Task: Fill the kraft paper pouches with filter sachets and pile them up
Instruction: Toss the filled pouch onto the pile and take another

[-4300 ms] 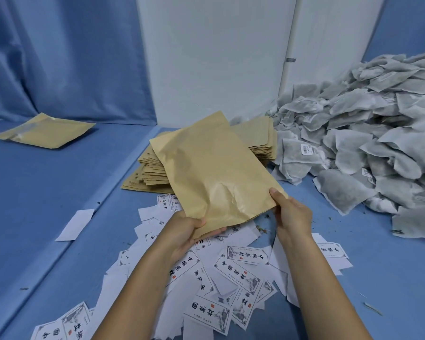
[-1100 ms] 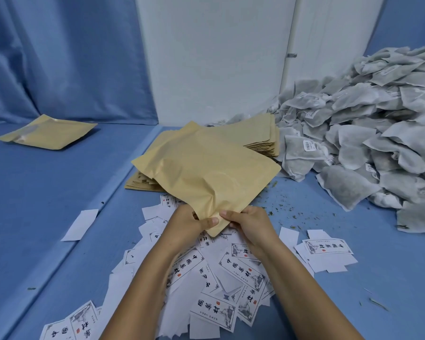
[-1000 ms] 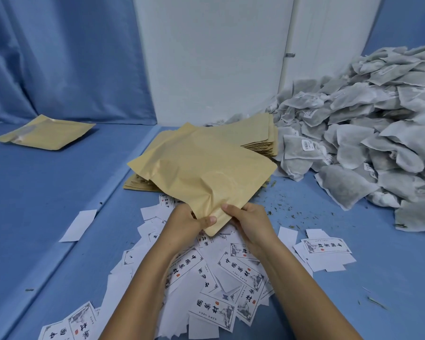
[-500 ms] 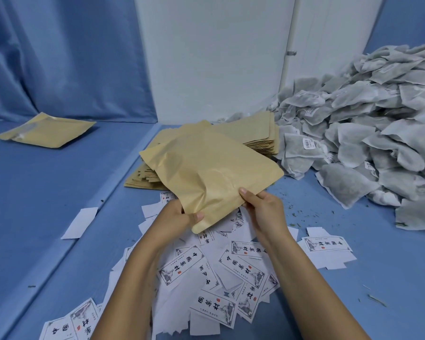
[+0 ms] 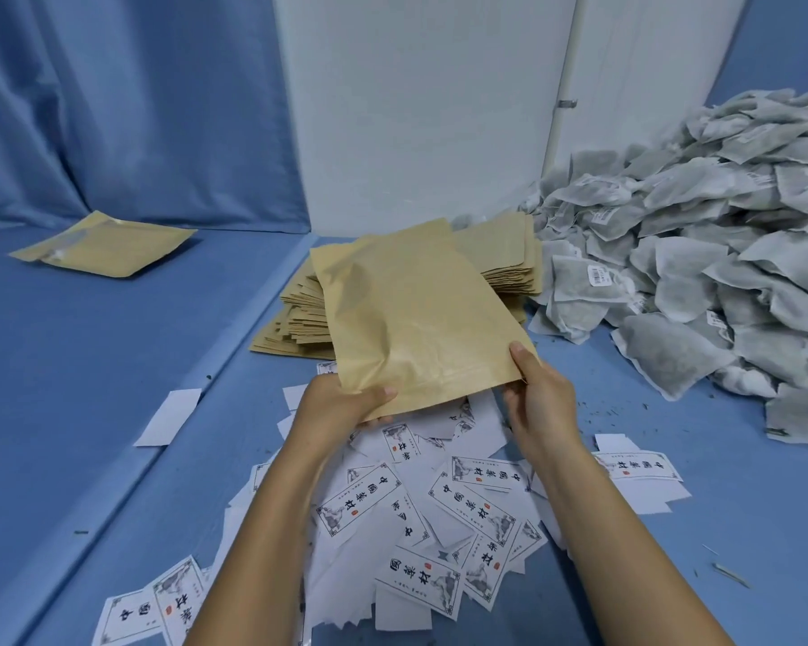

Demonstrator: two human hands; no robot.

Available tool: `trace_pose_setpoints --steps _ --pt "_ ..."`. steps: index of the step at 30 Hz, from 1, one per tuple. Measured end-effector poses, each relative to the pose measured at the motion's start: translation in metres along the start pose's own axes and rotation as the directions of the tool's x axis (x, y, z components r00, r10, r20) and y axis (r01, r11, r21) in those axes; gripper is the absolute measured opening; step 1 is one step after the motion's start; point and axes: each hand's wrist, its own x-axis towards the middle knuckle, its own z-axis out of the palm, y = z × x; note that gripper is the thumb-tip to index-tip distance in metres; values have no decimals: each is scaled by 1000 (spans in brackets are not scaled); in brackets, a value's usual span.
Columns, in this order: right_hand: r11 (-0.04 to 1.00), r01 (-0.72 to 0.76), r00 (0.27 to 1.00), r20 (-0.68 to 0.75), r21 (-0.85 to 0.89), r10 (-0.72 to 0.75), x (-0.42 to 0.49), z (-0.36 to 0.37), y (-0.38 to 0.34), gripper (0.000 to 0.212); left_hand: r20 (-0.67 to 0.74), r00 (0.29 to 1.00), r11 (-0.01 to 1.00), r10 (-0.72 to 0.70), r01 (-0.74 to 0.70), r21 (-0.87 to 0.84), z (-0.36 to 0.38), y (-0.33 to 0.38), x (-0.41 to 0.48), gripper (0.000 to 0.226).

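Just in front of the stack of empty pouches (image 5: 299,314), I see one brown paper pouch (image 5: 416,319) held up off the blue table (image 5: 66,389), tilted, with its far end overlapping the stack from my view. The left hand (image 5: 341,405) pinches its near left corner, thumb on top and fingers underneath. The right hand (image 5: 539,394) grips the near right corner, thumb along the edge and fingers curled behind. Just right of the stack rises a big heap of grey sachets (image 5: 719,254). Nearer to me than the stack, printed labels (image 5: 439,510) lie scattered beneath both forearms. Well to the stack's left, a single pouch (image 5: 103,247) lies flat. I cannot tell whether the held pouch has anything inside.
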Motion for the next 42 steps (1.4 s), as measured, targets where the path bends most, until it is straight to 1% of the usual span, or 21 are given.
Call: trace_pose_setpoints --steps 2,4,6,7,8,9,11,15,19,25,26,28,29,30,31,32,34,35,37,39,42 --pt "998 -10 998 54 -65 13 -1 5 -2 8 -34 999 996 -28 26 -81 3 3 -2 7" --pt "944 21 998 65 -329 0 -3 8 -4 10 -69 996 994 -49 42 -101 4 7 -4 6" --pt "756 153 988 126 -637 -95 -8 9 -1 18 -88 994 993 -69 61 -97 0 16 -6 6" --pt "683 223 975 177 -696 -138 -10 14 0 22 -102 993 996 -52 44 -76 -5 22 -4 8" --pt "653 261 965 211 -711 -155 -12 21 2 24 -127 992 1000 -14 10 -29 -12 30 1 10" --pt "672 264 963 229 -692 -142 -13 32 2 24 -154 988 1000 29 -27 15 -22 39 6 12" --pt "782 202 971 226 -590 -81 -13 60 4 20 -182 981 998 68 -64 30 -46 59 12 11" --pt "885 96 955 293 -456 47 -15 127 19 26 -234 972 998 2 -15 -54 -105 74 12 11" --pt "891 -20 928 324 -454 186 -29 171 57 23 -152 983 990 -104 88 -111 -168 63 0 12" --pt "870 -147 890 321 -471 325 -52 194 121 29 -107 955 961 -275 272 -48 -244 43 -19 15" --pt "884 -190 876 332 -427 349 -52 204 129 29 -128 956 963 -264 253 -95 -253 43 -19 16" --pt "922 -254 828 428 -291 363 -44 236 140 31 -245 956 953 -161 86 -290 -269 47 -8 17" --pt "935 -272 801 486 -225 350 -37 257 142 32 -326 940 913 -98 -45 -404 -275 53 0 32" --pt "935 -313 774 527 -165 352 -29 279 140 33 -383 922 860 -61 -147 -489 -280 58 10 56" --pt "925 -352 745 557 -139 367 -22 298 136 33 -414 909 835 -46 -192 -516 -282 64 19 74" --pt "924 -341 734 565 -174 378 -16 311 134 33 -431 901 853 -39 -195 -485 -281 68 25 84" --pt "891 -218 720 551 -398 422 -9 313 138 45 -439 897 917 -50 -133 -375 -270 64 33 87" --pt "824 -127 708 531 -552 465 -9 305 144 52 -412 910 944 -56 -86 -319 -260 57 36 84" --pt "678 22 685 505 -734 525 -16 283 153 44 -308 946 971 -104 30 -236 -238 42 40 69" --pt "593 104 678 493 -798 545 -20 259 158 31 -164 975 982 -152 131 -133 -212 30 45 49" --pt "442 353 716 542 -825 440 -15 238 153 28 -74 992 984 -103 112 138 -171 26 56 28"
